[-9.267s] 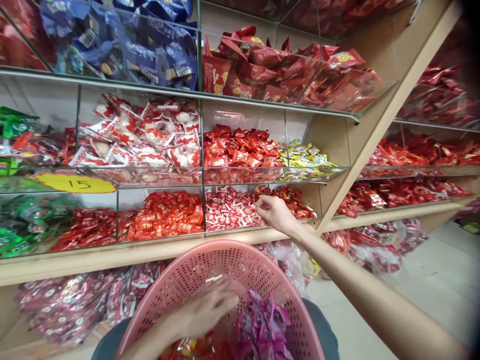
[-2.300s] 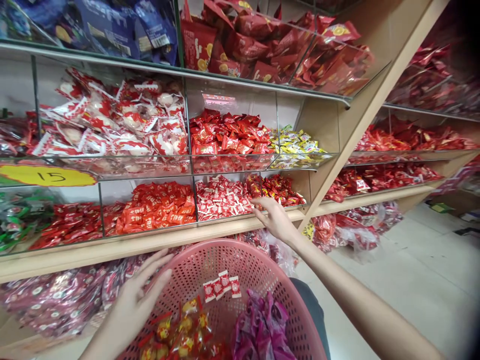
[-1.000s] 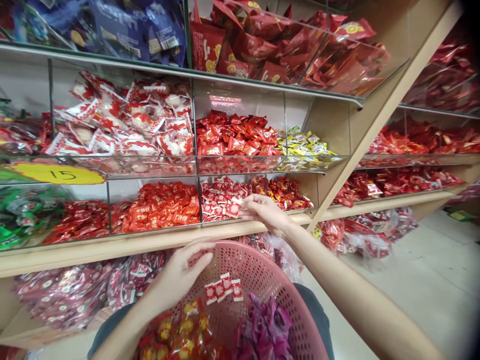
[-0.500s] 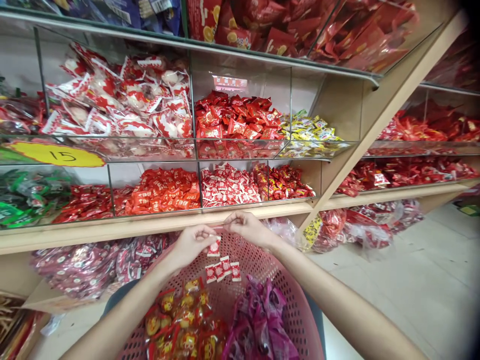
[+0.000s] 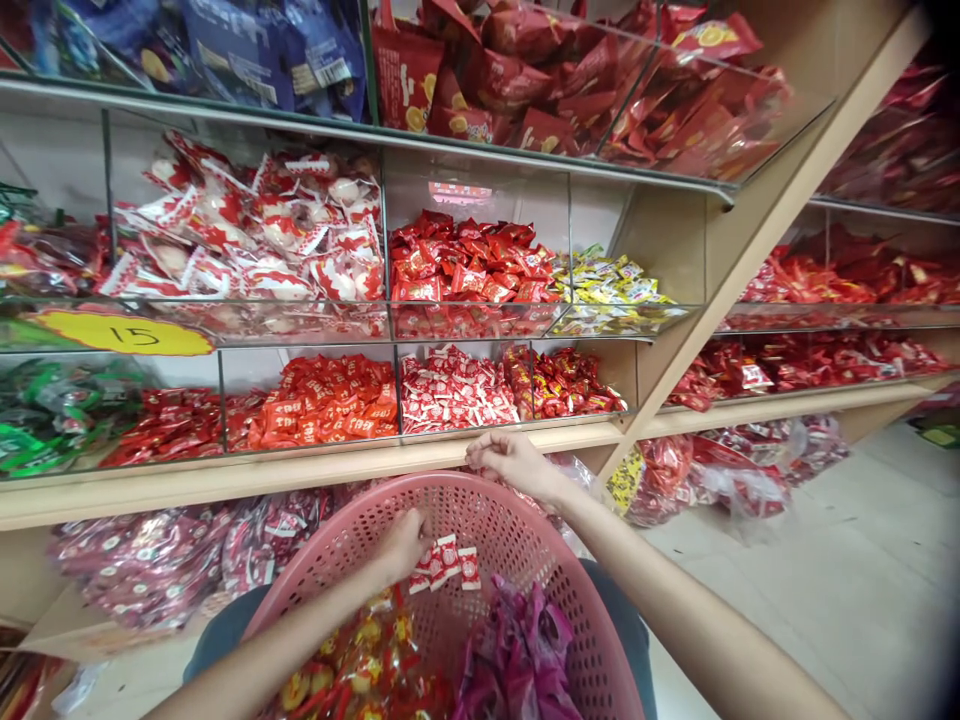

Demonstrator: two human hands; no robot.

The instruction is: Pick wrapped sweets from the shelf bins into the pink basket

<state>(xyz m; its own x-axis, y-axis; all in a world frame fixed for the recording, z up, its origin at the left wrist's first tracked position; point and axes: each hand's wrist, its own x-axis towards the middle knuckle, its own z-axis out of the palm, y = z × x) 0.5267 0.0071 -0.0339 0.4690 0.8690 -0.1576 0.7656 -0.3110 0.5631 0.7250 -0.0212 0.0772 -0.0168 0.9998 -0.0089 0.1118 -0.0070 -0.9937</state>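
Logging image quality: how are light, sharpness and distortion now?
Head view, left: bright light, yellow tag legible; head view, centre: small red-and-white candies fairly crisp in the pink basket; head view, right: floor soft, darkened toward the edge; head view, shelf upright leans, possibly wide-angle stretch.

Free room over purple packets [image 5: 517, 650]; left forearm [image 5: 300, 625] blocks left side of basket [image 5: 454, 502].

The person shows two hands: one left hand [image 5: 407, 543], one right hand [image 5: 511, 463]. One pink basket [image 5: 525, 540] contains at least four small red-and-white packets [image 5: 448, 556]; its purple packets [image 5: 517, 650] overlap uncountably. One yellow tag [image 5: 124, 333] shows.
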